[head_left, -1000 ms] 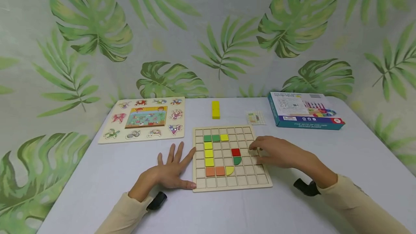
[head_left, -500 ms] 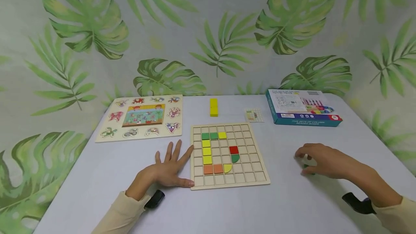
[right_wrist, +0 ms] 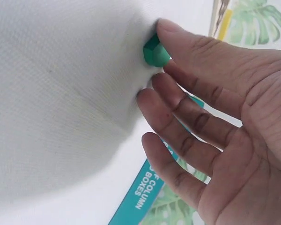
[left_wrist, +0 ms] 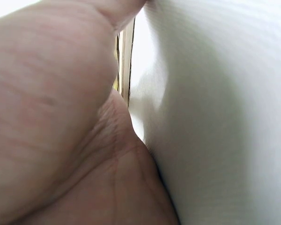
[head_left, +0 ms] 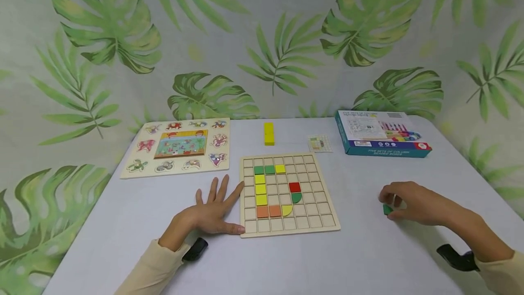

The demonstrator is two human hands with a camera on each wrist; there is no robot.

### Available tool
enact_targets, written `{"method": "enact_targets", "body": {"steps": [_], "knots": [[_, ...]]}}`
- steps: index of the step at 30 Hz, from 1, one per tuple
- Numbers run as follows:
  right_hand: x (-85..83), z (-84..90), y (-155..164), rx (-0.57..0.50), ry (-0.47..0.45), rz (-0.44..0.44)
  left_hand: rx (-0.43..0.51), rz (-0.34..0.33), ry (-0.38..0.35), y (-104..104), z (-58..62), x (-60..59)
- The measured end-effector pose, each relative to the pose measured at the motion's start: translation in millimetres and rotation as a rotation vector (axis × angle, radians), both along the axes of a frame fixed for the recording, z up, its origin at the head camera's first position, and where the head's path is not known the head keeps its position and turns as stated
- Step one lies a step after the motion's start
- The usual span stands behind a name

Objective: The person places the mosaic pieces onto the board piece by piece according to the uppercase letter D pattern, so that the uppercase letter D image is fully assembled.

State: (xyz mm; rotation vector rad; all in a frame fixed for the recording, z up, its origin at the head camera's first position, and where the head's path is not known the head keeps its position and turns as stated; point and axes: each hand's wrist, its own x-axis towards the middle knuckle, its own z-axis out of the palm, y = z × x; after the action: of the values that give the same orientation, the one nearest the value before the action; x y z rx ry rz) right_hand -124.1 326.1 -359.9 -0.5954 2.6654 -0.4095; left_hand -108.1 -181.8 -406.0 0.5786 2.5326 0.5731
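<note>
A square wooden grid board (head_left: pixel 321 222) lies in the middle of the table. On it are green, yellow and orange square tiles, a red tile (head_left: pixel 294 187), a green quarter-round tile (head_left: pixel 296 198) and a yellow quarter-round tile (head_left: pixel 287 210). My left hand (head_left: pixel 214 215) rests spread on the cloth, thumb and little finger at the board's left edge. Right of the board, my right hand (head_left: pixel 411 201) pinches a small green piece (right_wrist: pixel 156 52) between thumb and index finger, low over the cloth; its other fingers are loosely bent. The index fingertip is partly hidden behind the piece.
A sea-animal peg puzzle (head_left: pixel 135 174) lies at the back left. Behind the board are a yellow block bar (head_left: pixel 269 134) and a small pattern card (head_left: pixel 320 144). A teal toy box (head_left: pixel 385 149) stands at the back right, before a leaf-print cloth.
My right hand has left the board's right side, moved right to the green piece and closed thumb and index finger on it. The left hand stays in place.
</note>
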Motion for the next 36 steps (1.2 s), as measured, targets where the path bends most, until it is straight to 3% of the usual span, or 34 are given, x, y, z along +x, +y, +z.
{"method": "enact_targets", "body": {"steps": [10, 18, 36], "knots": [[-10.7, -0.2, -11, 0.011, 0.035, 0.071, -0.044, 0.023, -0.027, 4, 21.8, 3.8], [-22.8, 2.2, -40, 0.008, 0.036, 0.092, -0.056, 0.027, -0.02, 3, 19.5, 3.7], [-56.7, 5.6, -124, -0.105, 0.097, 0.222, -0.089, 0.05, -0.017, 10, 17.2, 5.6]]}}
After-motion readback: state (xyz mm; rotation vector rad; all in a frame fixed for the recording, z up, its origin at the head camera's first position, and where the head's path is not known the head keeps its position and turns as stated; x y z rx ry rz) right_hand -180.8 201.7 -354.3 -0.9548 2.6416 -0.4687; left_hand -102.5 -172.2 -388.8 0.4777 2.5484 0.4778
